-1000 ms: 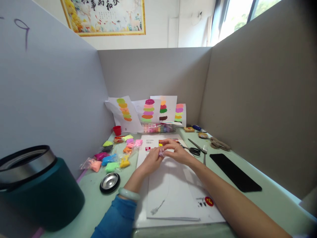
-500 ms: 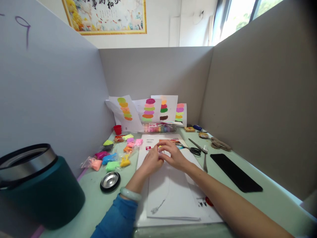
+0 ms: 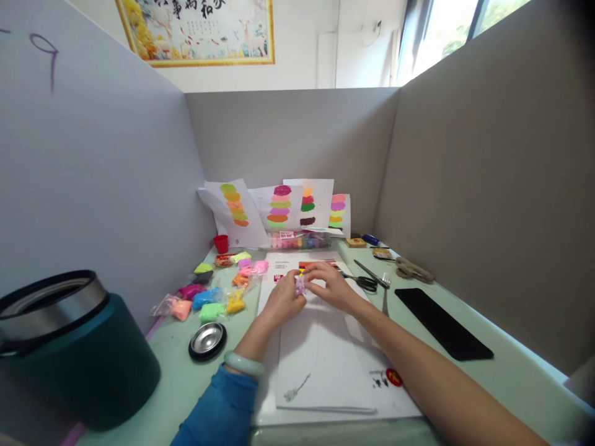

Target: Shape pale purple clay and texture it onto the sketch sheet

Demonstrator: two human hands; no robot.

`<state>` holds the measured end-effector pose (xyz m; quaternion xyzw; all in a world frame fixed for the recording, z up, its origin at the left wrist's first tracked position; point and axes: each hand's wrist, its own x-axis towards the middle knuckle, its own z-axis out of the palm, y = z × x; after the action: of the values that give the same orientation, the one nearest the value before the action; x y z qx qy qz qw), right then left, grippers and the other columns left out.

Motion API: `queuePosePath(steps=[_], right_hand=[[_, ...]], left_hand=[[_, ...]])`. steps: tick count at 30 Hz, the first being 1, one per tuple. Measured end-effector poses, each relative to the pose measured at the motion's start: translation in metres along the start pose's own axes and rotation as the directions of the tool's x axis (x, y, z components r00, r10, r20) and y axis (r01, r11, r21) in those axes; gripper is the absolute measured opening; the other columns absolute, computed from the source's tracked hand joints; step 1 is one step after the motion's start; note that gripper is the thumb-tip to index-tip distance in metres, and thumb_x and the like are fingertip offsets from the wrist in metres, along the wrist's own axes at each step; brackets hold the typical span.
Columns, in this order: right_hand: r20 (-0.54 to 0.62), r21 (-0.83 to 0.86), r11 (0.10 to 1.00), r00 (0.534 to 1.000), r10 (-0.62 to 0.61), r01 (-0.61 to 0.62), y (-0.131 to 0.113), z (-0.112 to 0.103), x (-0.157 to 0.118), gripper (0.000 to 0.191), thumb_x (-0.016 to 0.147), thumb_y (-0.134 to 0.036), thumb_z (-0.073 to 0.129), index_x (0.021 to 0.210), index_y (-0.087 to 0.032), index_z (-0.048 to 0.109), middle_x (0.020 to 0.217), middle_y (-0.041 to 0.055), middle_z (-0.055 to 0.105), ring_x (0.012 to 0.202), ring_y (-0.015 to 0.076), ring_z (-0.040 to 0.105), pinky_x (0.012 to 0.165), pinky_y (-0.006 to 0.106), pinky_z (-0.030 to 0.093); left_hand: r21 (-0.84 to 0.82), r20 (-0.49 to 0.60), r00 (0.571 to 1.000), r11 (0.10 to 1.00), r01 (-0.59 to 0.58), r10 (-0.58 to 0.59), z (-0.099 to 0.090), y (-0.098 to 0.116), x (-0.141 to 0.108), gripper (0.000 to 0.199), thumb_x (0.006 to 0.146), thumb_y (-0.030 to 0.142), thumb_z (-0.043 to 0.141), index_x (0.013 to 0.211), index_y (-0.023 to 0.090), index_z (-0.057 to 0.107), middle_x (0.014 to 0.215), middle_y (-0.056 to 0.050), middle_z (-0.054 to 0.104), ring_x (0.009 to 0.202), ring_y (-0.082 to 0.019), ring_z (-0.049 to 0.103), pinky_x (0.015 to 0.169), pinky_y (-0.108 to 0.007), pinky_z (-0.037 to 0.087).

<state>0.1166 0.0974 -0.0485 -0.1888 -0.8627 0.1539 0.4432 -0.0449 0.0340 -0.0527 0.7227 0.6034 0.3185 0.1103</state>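
A small lilac piece (image 3: 300, 287) is pinched by the left hand (image 3: 282, 301) over the paper stack (image 3: 320, 365), apparently steadied for the right hand (image 3: 331, 289), whose fingers are curved beside it; whether it is gripped by them cannot be told. Left of the stack, coloured packets (image 3: 205, 298) are spread, seemingly within reach; right of it, a black slab (image 3: 443, 323) is laid, perhaps out of the way.

a pale green table (image 3: 171, 359) carries a teal flask (image 3: 88, 359) at left, a round lid (image 3: 207, 341) near it, bagged coloured lumps (image 3: 205, 298) and a red cup (image 3: 221, 244) beyond; stacked white paper (image 3: 320, 371) lies mid-table; a fork (image 3: 385, 298), black slab (image 3: 441, 323) and coiled cord (image 3: 413, 271) lie at right.
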Motion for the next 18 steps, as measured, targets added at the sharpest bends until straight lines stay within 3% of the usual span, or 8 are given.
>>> queuePosePath(steps=[7,14,18], right_hand=[[-0.004,0.173,0.984,0.999,0.034,-0.033,0.0031,0.0008,-0.0005,0.011,0.08,-0.027,0.064,0.086,-0.025,0.073,0.102,0.0073,0.066,0.101,0.022,0.06,0.092,0.04,0.045],[0.004,0.107,0.992,0.997,0.071,-0.071,0.004,0.0009,-0.0002,0.009,0.077,-0.021,0.063,0.075,-0.021,0.071,0.1,0.0088,0.066,0.101,0.0243,0.059,0.094,0.044,0.041],[0.025,0.246,0.956,0.987,0.16,-0.162,0.0074,-0.0014,-0.0003,0.01,0.077,-0.029,0.065,0.077,-0.022,0.072,0.102,0.0081,0.065,0.107,0.0246,0.058,0.097,0.043,0.04]], left_hand=[[0.025,0.0,0.996,0.996,-0.091,0.091,0.0017,-0.0032,0.0013,0.035,0.071,0.012,0.047,0.106,0.017,0.05,0.103,-0.007,0.06,0.097,-0.022,0.056,0.083,-0.033,0.044],[-0.036,-0.009,0.995,0.994,-0.102,0.102,0.0017,-0.0007,-0.0001,0.037,0.075,0.016,0.052,0.111,0.018,0.048,0.108,-0.007,0.059,0.099,-0.021,0.056,0.084,-0.033,0.044],[-0.048,-0.02,0.995,0.994,-0.099,0.098,0.0004,0.0013,-0.0001,0.032,0.078,0.021,0.054,0.11,0.017,0.051,0.106,-0.008,0.059,0.098,-0.022,0.055,0.085,-0.034,0.043]])
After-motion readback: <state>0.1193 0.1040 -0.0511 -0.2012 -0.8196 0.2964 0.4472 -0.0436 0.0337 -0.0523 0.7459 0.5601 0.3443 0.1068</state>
